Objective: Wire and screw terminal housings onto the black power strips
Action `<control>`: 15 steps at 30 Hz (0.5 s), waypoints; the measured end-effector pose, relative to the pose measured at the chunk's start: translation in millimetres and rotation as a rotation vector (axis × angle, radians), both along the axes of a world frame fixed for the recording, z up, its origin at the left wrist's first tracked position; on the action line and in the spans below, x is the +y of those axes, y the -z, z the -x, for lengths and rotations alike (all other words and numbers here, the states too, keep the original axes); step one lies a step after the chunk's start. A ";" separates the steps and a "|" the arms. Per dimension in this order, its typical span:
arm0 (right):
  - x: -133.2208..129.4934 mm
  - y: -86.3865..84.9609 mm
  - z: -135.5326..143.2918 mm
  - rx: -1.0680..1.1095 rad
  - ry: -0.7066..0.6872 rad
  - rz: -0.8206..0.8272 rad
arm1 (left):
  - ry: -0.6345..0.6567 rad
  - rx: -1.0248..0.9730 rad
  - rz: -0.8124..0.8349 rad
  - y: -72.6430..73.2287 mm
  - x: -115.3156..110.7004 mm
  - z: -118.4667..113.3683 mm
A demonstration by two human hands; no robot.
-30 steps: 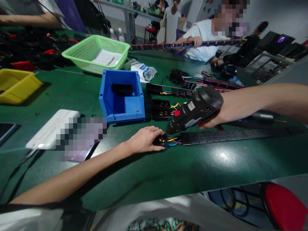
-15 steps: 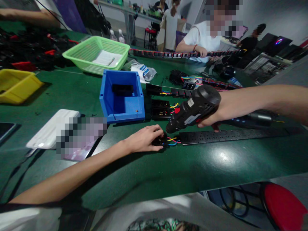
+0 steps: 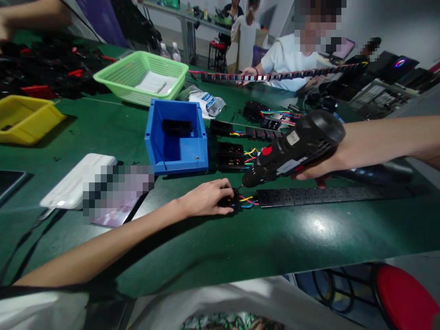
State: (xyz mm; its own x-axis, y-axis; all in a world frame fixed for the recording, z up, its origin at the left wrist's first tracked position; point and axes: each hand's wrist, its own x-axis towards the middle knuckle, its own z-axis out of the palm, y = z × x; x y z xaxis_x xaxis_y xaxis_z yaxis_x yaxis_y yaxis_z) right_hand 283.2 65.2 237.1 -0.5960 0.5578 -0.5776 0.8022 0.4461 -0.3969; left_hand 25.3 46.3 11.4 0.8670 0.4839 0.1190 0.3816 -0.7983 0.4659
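My left hand (image 3: pixel 209 198) is closed round a small black housing (image 3: pixel 235 198) lying on the green table. Yellow, pink and blue wires (image 3: pixel 248 200) link that housing to a long black socket strip (image 3: pixel 309 195). My right hand (image 3: pixel 319 169) grips a black power drill (image 3: pixel 294 146) by its handle, which is mostly hidden. The drill slants down to the left, its tip just above the right end of the housing; whether the two touch is unclear. Two more black housings (image 3: pixel 231 156) with wires lie behind.
Beyond my left hand is a blue bin (image 3: pixel 202 160), with a green basket (image 3: pixel 178 78) behind it. A yellow bin (image 3: pixel 37 123), a white power bank (image 3: pixel 77 181) and a phone (image 3: pixel 118 211) are at the left. Across the table a person (image 3: pixel 288 57) handles a long strip.
The drill and my right hand have shifted right and slightly up, and the drill lies at a flatter angle. My left hand stays on the housing. The person's long strip has tilted up at its right.
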 end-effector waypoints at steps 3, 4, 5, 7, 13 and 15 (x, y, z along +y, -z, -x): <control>-0.3 -1.7 -6.8 0.030 -0.038 -0.020 | -0.027 -0.006 0.000 -0.6 0.0 0.6; -0.4 -0.7 -8.6 0.035 -0.047 -0.015 | -0.032 -0.010 0.003 -0.6 0.2 0.6; -0.5 0.9 -9.9 0.035 -0.054 0.000 | -0.035 -0.013 0.008 -0.6 0.5 0.5; -1.0 5.2 -10.3 0.035 -0.063 0.038 | -0.034 -0.016 0.011 -0.1 1.2 0.5; -4.2 15.4 4.1 0.074 -0.057 0.035 | -0.025 -0.011 0.011 2.9 1.9 1.3; -4.3 16.8 8.9 0.076 -0.055 0.063 | -0.021 -0.012 0.013 3.6 2.0 1.6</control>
